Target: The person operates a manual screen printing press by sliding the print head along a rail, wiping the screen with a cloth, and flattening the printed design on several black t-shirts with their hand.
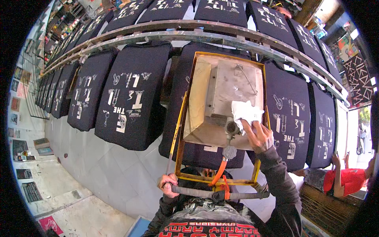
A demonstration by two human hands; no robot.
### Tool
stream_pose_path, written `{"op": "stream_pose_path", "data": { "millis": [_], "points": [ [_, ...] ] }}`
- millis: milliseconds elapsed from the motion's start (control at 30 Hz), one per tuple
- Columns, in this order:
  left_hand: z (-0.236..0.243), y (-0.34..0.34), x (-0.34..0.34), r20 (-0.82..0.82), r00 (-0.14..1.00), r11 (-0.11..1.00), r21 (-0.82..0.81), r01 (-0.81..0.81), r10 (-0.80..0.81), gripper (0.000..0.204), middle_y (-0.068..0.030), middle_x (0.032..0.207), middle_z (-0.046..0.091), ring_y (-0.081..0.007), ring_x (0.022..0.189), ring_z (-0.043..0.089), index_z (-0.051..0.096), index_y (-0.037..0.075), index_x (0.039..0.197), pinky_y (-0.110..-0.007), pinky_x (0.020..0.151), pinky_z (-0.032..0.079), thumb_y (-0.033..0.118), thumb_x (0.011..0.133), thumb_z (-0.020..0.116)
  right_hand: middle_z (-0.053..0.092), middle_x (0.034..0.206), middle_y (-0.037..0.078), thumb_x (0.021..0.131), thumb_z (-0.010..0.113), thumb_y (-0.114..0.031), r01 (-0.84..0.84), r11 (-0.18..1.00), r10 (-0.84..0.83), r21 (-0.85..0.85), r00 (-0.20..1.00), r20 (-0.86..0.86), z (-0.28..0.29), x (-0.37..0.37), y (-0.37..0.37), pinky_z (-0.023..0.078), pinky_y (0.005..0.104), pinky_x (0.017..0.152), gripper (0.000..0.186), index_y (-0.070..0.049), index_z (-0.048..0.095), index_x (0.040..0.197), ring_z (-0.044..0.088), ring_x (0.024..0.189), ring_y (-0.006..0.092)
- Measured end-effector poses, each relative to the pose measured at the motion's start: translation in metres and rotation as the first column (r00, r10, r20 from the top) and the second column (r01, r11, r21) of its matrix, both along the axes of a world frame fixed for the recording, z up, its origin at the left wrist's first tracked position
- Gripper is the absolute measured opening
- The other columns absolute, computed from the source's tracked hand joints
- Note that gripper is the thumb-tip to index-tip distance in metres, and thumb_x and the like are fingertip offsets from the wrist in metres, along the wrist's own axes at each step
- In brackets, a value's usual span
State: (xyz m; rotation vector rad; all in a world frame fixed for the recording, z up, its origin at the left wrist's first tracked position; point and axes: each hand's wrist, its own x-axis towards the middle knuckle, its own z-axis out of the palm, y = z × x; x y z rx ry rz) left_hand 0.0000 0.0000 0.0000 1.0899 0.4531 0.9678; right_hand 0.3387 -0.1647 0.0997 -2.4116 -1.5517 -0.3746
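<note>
My left hand point(169, 185) grips the wrapped grey handle bar point(205, 193) at the near end of a yellow metal frame point(179, 130). The frame carries a boxy steel dryer hood point(221, 98) that hangs over a black printed shirt point(177, 102) on a board. My right hand point(258, 136) holds a crumpled white cloth point(245, 111) against the hood's near right corner, just beside a grey pipe fitting point(231, 128). An orange hose point(219, 172) runs from that fitting down to the handle bar.
Long rows of black shirts with white prints point(128, 94) lie on boards along curved metal rails point(166, 33). A pale tiled floor point(114, 170) lies below on the left. Another person in red point(343, 179) sits low at the right.
</note>
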Motion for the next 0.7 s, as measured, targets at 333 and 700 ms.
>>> {"op": "stream_pose_path", "data": {
  "millis": [333,700],
  "points": [
    [-0.003,0.007,-0.003,-0.099,0.991,0.995,-0.019,0.093,-0.095,0.043,-0.0044,0.052,0.043,-0.0162,0.052,0.039,0.047,0.006,0.076,-0.031,0.05,0.032,0.047,0.083,0.057,0.057,0.089,0.009,0.072,0.062,-0.004,0.078,0.989,-0.076,0.121,0.997,-0.026,0.001,0.02,0.022,0.054,0.0332,0.056,0.036,-0.006,0.062,0.107,0.064,0.069,0.024],
    [0.003,-0.005,0.007,-0.01,0.999,0.999,0.012,-0.046,0.046,0.038,-0.0049,0.054,0.042,-0.0153,0.05,0.038,0.048,0.004,0.07,-0.031,0.05,0.029,0.038,0.084,0.057,0.059,0.088,0.009,0.069,0.062,-0.003,0.102,0.994,-0.096,0.027,0.981,-0.168,0.021,0.026,0.014,0.053,0.0343,0.058,0.035,-0.008,0.063,0.103,0.065,0.069,0.0253]
  ]
}}
